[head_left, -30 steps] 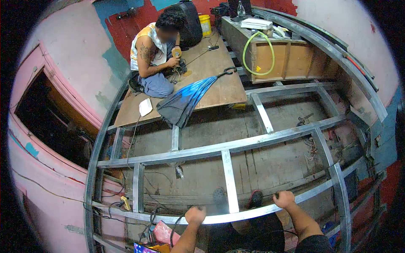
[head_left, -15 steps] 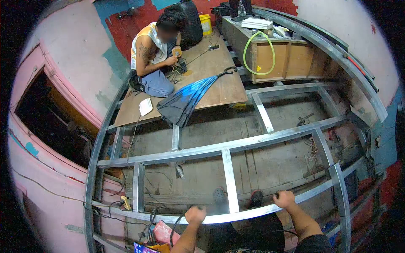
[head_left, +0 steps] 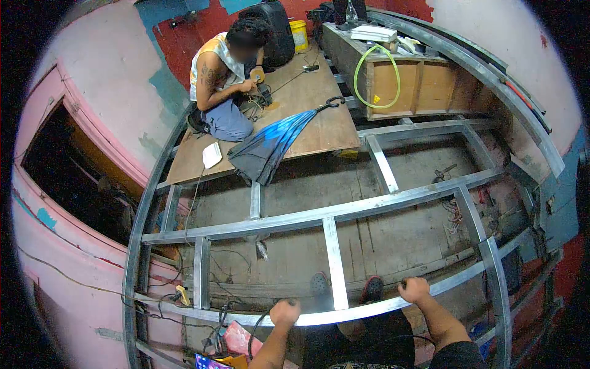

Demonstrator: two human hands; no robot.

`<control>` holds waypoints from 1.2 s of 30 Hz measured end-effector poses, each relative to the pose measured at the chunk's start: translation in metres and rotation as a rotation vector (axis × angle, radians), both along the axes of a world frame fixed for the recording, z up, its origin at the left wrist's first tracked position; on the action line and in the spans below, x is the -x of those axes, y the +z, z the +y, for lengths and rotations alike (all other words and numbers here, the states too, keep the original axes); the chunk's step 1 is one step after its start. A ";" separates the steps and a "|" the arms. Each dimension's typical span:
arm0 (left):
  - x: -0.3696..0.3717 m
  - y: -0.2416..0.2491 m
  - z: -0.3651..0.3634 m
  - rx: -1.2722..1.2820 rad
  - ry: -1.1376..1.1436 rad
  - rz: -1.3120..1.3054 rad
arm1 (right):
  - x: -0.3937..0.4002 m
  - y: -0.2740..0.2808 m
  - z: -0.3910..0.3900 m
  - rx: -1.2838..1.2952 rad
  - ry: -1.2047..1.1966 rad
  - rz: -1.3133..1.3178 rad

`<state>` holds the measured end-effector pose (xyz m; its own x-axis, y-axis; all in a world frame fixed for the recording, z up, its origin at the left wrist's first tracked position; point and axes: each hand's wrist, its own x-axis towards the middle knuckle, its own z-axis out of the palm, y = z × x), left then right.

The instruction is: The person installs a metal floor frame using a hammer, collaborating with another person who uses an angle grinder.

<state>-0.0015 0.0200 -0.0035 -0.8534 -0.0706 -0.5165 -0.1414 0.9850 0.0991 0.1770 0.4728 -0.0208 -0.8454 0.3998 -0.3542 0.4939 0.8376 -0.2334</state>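
My left hand [head_left: 285, 313] is closed in a fist at the near bar [head_left: 350, 315] of a grey metal frame. A small dark end shows at the fist, and a black cable [head_left: 253, 335] curves down beside it. Farther right on the same bar is my right hand [head_left: 416, 290], also closed, with a dark tip showing at its inner side. What the fingers hold is mostly hidden. Between the hands, a short crossbar [head_left: 335, 264] joins the near bar to the middle bar [head_left: 276, 223]. My shoes [head_left: 373, 288] show below, within the frame.
Another person [head_left: 222, 86] kneels on a plywood sheet [head_left: 326, 132], handling a power tool [head_left: 263, 92]. A folded blue and black umbrella [head_left: 276, 141] lies nearby. A wooden cabinet [head_left: 399, 86] with a yellow-green hose [head_left: 399, 83] stands behind. A phone [head_left: 210, 362] and cables lie at lower left.
The kneeling person's hands and the tool have shifted slightly. My own hands stay in the same place on the bar.
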 end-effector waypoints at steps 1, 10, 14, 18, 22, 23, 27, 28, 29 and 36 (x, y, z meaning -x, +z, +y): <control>0.000 0.003 0.001 -0.012 0.005 0.002 | 0.000 -0.001 0.000 0.000 0.000 -0.001; 0.000 -0.020 -0.008 -0.021 -0.007 0.039 | 0.003 0.007 -0.002 0.002 -0.010 -0.085; -0.001 -0.015 -0.007 -0.006 -0.012 0.022 | 0.003 0.002 -0.001 -0.019 -0.011 -0.076; -0.001 -0.013 -0.005 -0.014 -0.001 0.036 | 0.002 0.002 -0.001 0.003 -0.002 -0.061; -0.002 -0.012 -0.004 0.001 -0.012 0.052 | 0.002 0.002 -0.001 0.016 -0.015 -0.055; -0.002 -0.010 -0.003 -0.012 -0.007 0.046 | 0.003 -0.001 0.000 0.008 -0.015 -0.082; 0.001 -0.007 -0.001 -0.015 -0.007 0.030 | 0.004 0.011 -0.002 0.018 -0.016 -0.077; 0.000 -0.008 -0.002 -0.019 -0.005 0.038 | 0.004 0.008 -0.001 0.019 -0.017 -0.076; -0.001 -0.008 -0.003 -0.022 -0.001 0.045 | 0.003 0.003 -0.001 0.007 -0.012 -0.101; -0.001 -0.014 -0.005 0.017 -0.012 0.022 | 0.004 0.005 0.000 0.007 -0.006 -0.103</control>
